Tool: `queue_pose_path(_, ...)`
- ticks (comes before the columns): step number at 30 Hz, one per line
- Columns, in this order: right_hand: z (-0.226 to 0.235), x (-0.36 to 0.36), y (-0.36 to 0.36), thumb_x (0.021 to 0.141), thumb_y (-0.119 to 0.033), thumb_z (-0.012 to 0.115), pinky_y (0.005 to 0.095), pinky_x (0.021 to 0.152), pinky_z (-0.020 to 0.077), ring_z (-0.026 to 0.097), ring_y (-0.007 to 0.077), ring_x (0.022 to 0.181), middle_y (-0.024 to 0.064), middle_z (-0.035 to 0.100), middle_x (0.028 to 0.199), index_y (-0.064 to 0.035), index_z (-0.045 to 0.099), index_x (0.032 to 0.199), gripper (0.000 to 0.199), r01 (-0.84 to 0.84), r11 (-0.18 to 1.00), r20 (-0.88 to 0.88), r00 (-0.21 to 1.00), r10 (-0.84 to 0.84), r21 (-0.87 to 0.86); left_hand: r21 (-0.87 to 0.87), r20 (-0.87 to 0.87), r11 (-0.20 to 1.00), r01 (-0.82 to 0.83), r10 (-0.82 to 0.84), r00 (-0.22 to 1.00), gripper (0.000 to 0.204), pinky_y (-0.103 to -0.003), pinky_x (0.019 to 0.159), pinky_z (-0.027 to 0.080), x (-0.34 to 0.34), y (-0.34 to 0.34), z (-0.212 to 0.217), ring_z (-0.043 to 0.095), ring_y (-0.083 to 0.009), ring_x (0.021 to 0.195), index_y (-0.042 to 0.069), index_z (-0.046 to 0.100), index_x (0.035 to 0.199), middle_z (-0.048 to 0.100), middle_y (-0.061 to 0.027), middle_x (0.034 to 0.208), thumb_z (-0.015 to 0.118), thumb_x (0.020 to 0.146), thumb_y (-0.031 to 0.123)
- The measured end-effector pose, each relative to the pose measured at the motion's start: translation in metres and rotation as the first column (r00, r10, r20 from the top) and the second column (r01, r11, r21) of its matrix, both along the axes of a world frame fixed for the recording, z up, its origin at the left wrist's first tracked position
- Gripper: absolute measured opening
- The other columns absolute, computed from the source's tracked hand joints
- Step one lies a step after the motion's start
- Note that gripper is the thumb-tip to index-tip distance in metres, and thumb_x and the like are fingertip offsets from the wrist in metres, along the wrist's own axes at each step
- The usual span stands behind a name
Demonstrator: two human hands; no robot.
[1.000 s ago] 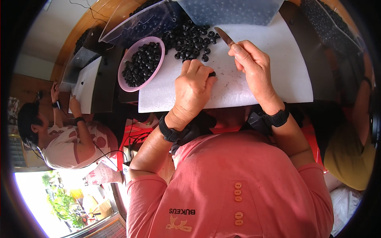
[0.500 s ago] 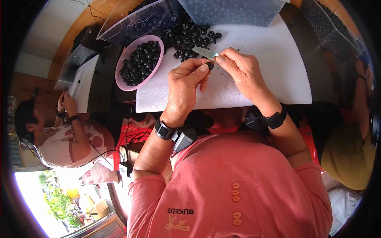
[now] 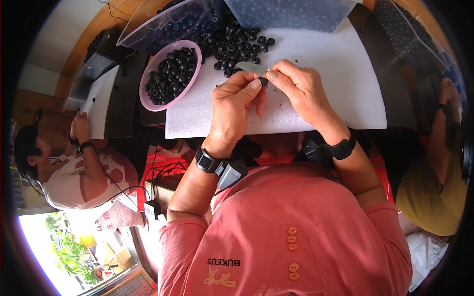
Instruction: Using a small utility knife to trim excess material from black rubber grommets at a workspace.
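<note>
My left hand [image 3: 232, 106] pinches a small round black piece [image 3: 263, 81] between thumb and fingers, above the white foam sheet [image 3: 326, 69]. A short knife [image 3: 250, 67] is gripped near its handle end by my right hand [image 3: 298, 91], its pale blade pointing left over my left fingers. Both hands meet, the knife close against the piece; whether it cuts in is too small to tell. Just beyond lies a heap of similar black pieces [image 3: 237, 47], some with a round hole. Left of my left hand, a pink bowl [image 3: 144, 89] holds many more.
Clear plastic bins [image 3: 291, 15] of black pieces stand along the far edge, another bin [image 3: 143, 37] behind the bowl. A co-worker [image 3: 84, 172] sits at the left by a second white sheet [image 3: 104, 98]. At the right is another person's arm [image 3: 442, 133]. Cables [image 3: 160, 172] hang at my left.
The knife blade has tipped slightly down and left, and the black piece has turned a little in my left fingers. The whole view has shifted slightly. Both grips hold.
</note>
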State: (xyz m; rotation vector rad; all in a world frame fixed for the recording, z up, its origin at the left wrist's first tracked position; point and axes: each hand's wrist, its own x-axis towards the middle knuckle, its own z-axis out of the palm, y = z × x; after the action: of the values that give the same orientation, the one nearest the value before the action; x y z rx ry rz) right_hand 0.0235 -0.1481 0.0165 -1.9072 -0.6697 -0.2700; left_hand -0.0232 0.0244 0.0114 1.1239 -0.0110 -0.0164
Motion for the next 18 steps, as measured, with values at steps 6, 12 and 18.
queue_pose_path(6, -0.0007, 0.0006, 0.0001, 0.099, -0.027, 0.063, 0.0403, 0.052, 0.0422, 0.055, 0.0283, 0.053, 0.0121, 0.055, 0.058, -0.0059, 0.065, 0.088, 0.024, 0.003, 1.0, 0.013, 1.0, -0.003, -0.028, 0.038, -0.011, 0.999, -0.014, 0.014, 1.0, 0.012, -0.026, 0.058, 0.048, -0.0012, -0.0017, 0.0017, 0.059, -0.0128, 0.068, -0.005, 0.064, 0.105, 0.066, -0.0085, 0.084, 0.06, 0.1, 0.006)
queue_pose_path(12, -0.0002, 0.0001, -0.0008, 0.098, -0.026, 0.064, 0.0399, 0.051, 0.0412, 0.054, 0.0276, 0.051, 0.0116, 0.054, 0.057, -0.0058, 0.064, 0.088, 0.022, -0.028, 0.999, 0.039, 0.999, 0.029, -0.024, 0.028, -0.016, 0.999, -0.023, 0.023, 1.0, 0.012, -0.027, 0.058, 0.048, -0.0014, -0.0014, 0.0007, 0.059, -0.0132, 0.067, -0.005, 0.064, 0.102, 0.066, -0.0092, 0.084, 0.06, 0.1, 0.006)
queue_pose_path(18, -0.0014, 0.0003, -0.0006, 0.099, -0.025, 0.064, 0.0389, 0.05, 0.0404, 0.053, 0.0262, 0.05, 0.0112, 0.053, 0.057, -0.0055, 0.065, 0.088, 0.022, -0.044, 0.999, 0.028, 0.999, 0.044, -0.012, 0.014, -0.022, 1.0, -0.021, 0.021, 1.0, 0.012, -0.026, 0.055, 0.047, -0.0019, -0.0014, 0.0023, 0.059, -0.0135, 0.066, -0.006, 0.063, 0.1, 0.066, -0.0103, 0.084, 0.059, 0.101, 0.006)
